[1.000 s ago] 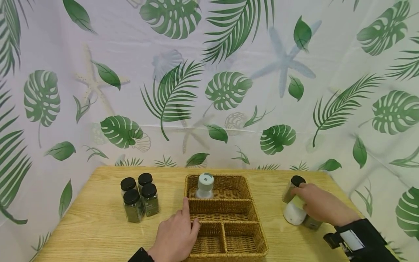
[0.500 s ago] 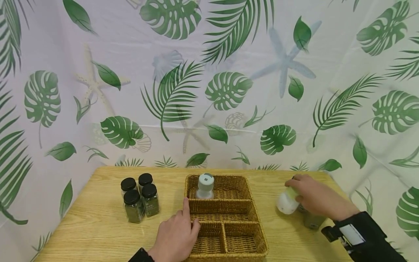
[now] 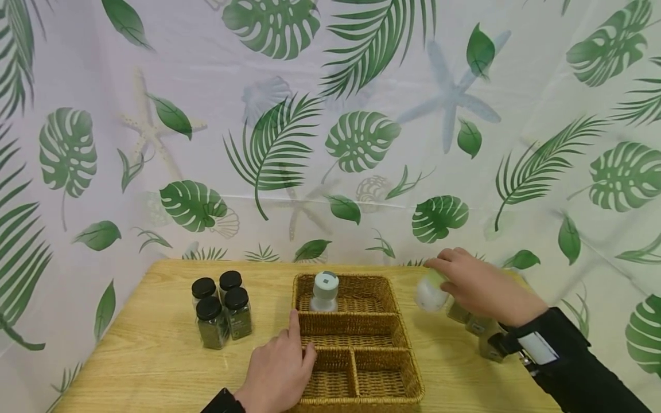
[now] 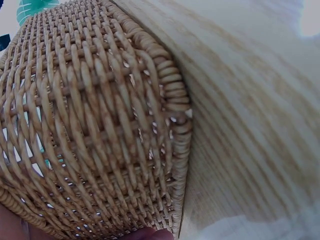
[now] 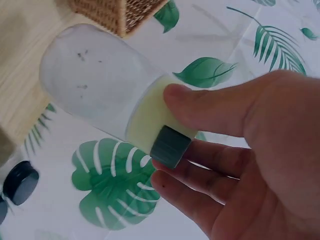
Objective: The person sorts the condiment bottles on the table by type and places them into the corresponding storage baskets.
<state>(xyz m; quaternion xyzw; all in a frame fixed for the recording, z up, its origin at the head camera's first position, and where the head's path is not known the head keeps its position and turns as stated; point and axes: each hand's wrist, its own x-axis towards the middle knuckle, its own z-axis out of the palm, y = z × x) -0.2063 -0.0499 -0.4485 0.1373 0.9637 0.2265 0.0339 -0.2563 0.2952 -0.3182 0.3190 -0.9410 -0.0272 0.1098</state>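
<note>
Bottle (image 3: pixel 430 295) tilted above the table (image 3: pixel 150 355), grasped by its pale green cap (image 5: pixel 145 117) between thumb and curled fingers of the right hand (image 3: pixel 475 284)

Left of those fingers, divided basket (image 3: pixel 361 401), with left hand (image 3: pixel 279 367) at its left side, fingers relaxed and index straight along the rim; just beyond that fingertip, second bottle (image 3: pixel 325 293) upright in the back compartment; farther left, four black-lidded jars (image 3: pixel 212 330) close together; below the right hand, toward the wrist, more jars (image 3: pixel 477 326), partly hidden

The right hand (image 3: pixel 477 287) has carried the clear bottle (image 3: pixel 431 295) closer to the basket (image 3: pixel 351 323).
</note>
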